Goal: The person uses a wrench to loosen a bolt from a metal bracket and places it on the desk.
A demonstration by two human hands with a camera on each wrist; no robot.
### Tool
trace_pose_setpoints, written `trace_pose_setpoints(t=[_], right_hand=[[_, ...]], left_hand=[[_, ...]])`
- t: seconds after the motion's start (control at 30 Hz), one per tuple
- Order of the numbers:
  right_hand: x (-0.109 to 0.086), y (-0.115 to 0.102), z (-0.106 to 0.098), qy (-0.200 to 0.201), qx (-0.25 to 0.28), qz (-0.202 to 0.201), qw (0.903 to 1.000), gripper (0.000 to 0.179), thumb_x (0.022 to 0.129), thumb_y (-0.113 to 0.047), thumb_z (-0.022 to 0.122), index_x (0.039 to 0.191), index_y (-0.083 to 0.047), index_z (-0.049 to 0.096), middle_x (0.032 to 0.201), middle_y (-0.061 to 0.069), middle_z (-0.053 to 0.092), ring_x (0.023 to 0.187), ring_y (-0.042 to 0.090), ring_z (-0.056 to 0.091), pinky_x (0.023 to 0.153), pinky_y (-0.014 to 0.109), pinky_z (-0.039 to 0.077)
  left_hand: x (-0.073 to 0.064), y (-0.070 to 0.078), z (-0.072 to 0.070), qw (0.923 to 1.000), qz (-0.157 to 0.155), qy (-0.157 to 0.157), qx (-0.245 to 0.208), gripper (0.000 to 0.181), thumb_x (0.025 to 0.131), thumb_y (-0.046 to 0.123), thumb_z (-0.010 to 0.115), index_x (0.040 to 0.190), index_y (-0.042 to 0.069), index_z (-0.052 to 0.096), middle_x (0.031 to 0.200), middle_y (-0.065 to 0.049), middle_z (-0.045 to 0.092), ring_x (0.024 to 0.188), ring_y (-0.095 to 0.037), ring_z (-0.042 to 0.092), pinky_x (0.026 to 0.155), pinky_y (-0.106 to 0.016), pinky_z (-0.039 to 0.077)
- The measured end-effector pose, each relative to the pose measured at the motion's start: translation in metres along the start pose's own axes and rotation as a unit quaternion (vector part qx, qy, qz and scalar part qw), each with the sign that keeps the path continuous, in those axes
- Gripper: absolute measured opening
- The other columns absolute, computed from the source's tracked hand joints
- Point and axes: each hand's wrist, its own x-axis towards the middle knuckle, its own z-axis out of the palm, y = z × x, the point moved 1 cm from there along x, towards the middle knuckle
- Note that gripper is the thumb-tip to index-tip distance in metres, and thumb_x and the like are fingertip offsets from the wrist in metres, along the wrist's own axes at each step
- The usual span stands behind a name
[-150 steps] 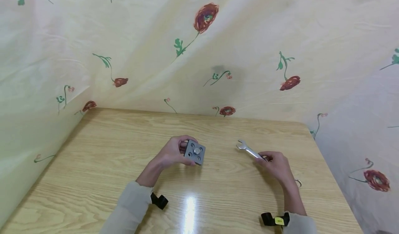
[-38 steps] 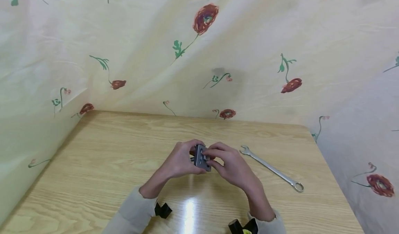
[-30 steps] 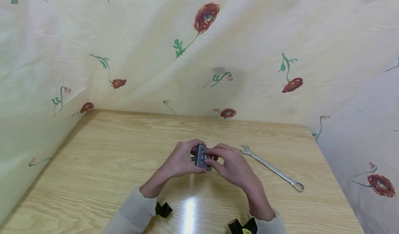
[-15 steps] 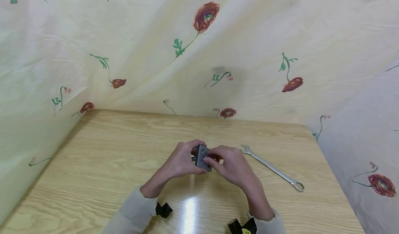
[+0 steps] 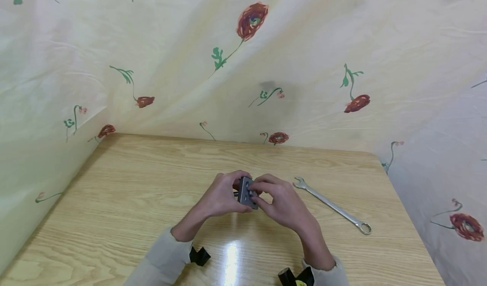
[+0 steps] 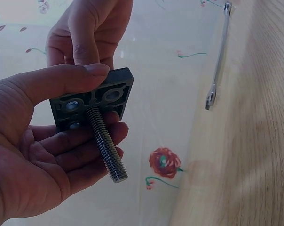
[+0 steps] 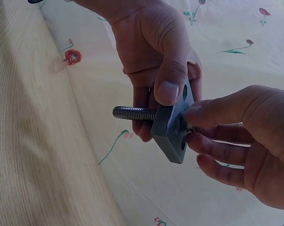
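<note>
My left hand [image 5: 220, 197] grips a grey square plate [image 5: 242, 193] with holes near its corners, thumb on one edge and fingers round the opposite one. Through the plate's centre runs a bolt [image 6: 106, 146], its long threaded shank sticking out on the left hand's side. On the other face, my right hand [image 5: 283, 199] pinches the bolt's head between thumb and fingertips; those fingers mostly cover the head. The right wrist view shows the plate [image 7: 168, 136] tilted, with the shank level. Both hands hold the parts up above the table.
A combination wrench [image 5: 331, 204] lies diagonally on the wood-grain table [image 5: 152, 171], to the right of the hands. Flower-patterned cloth [image 5: 182, 66] hangs behind the table and at both sides.
Five seconds ago my right hand held the wrench, which now lies on the table. Over the last second the right thumb and fingers have shifted round the bolt head; the left hand stays still.
</note>
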Motion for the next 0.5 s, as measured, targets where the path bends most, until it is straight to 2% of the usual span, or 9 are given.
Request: trace_pose_setpoints(t=[0.23, 0.33, 0.4, 0.5], right_hand=[[0.0011, -0.0023, 0.0008, 0.006, 0.01, -0.028, 0.9995, 0.019, 0.077, -0.001, 0.077, 0.091, -0.012, 0.074, 0.099, -0.002, 0.067, 0.083, 0.008, 0.065, 0.071, 0.021, 0.054], [0.0007, -0.0022, -0.0003, 0.001, 0.019, -0.03, 0.9994, 0.02, 0.077, 0.0, 0.077, 0.094, -0.011, 0.074, 0.101, 0.0, 0.066, 0.086, 0.01, 0.065, 0.073, 0.022, 0.054], [0.0, -0.0017, -0.002, -0.002, 0.022, -0.015, 0.9996, 0.023, 0.078, -0.004, 0.077, 0.1, -0.011, 0.073, 0.104, 0.0, 0.066, 0.087, 0.01, 0.064, 0.073, 0.022, 0.054], [-0.0009, -0.0007, -0.0051, -0.002, 0.027, 0.037, 0.999, 0.029, 0.08, -0.014, 0.078, 0.108, -0.013, 0.07, 0.107, -0.001, 0.066, 0.088, 0.009, 0.062, 0.072, 0.022, 0.051]], left_hand=[[0.0008, 0.0006, -0.0004, 0.9999, -0.006, -0.003, -0.013, 0.055, 0.065, 0.009, 0.087, 0.113, 0.008, 0.062, 0.1, -0.007, 0.073, 0.088, -0.016, 0.072, 0.071, -0.02, 0.054], [0.0011, -0.0001, -0.0003, 0.9999, -0.005, -0.003, -0.014, 0.055, 0.065, 0.01, 0.087, 0.113, 0.009, 0.062, 0.099, -0.008, 0.073, 0.087, -0.016, 0.071, 0.071, -0.02, 0.054], [0.0013, -0.0006, 0.0, 0.9999, -0.003, -0.001, -0.012, 0.056, 0.065, 0.01, 0.087, 0.114, 0.008, 0.061, 0.1, -0.009, 0.073, 0.087, -0.016, 0.071, 0.071, -0.02, 0.054], [0.0011, -0.0009, 0.0003, 0.9999, -0.007, 0.005, -0.01, 0.058, 0.064, 0.009, 0.087, 0.116, 0.007, 0.061, 0.102, -0.01, 0.073, 0.089, -0.017, 0.071, 0.072, -0.021, 0.055]])
